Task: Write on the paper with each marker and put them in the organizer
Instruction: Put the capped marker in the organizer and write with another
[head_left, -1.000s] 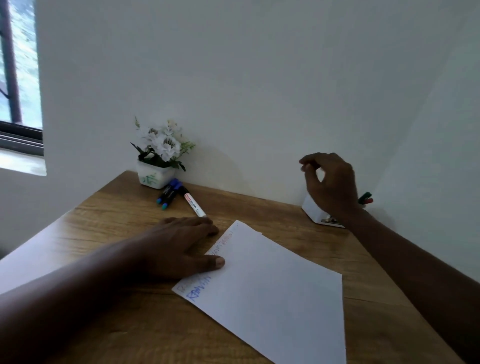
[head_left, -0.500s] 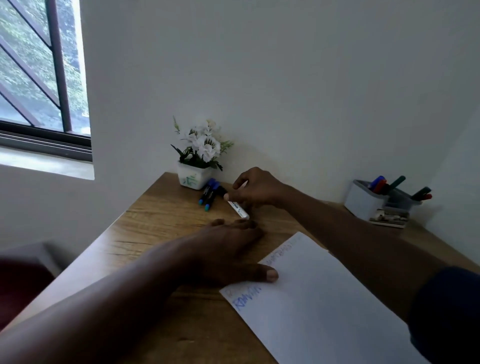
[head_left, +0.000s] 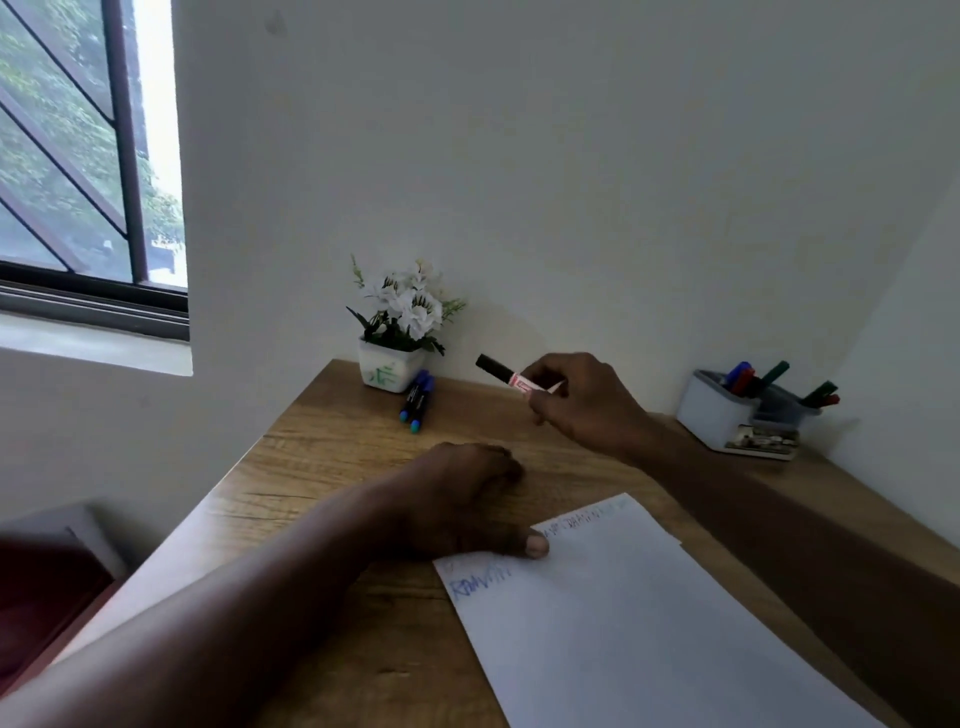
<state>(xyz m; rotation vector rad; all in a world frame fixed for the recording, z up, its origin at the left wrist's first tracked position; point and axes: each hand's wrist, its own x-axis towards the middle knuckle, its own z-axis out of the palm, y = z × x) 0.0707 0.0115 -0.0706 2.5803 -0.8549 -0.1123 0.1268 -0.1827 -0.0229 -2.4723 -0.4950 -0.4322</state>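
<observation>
Marker, tail hidden in right hand

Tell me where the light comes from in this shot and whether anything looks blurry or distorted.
Head view: daylight enters through the window at upper left, partly blown out; the left hand, right hand and desk sit in dim shade. Head view: writing on the paper is soft, and the wide lens tilts the walls.

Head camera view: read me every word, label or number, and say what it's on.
White paper sheet, blue handwriting: "RAM", rest blurred.
Same sheet, top edge: faint writing, unreadable.
Black-capped white marker in right hand: red label, too small.
Grey plastic organizer: front sticker, blurred.
</observation>
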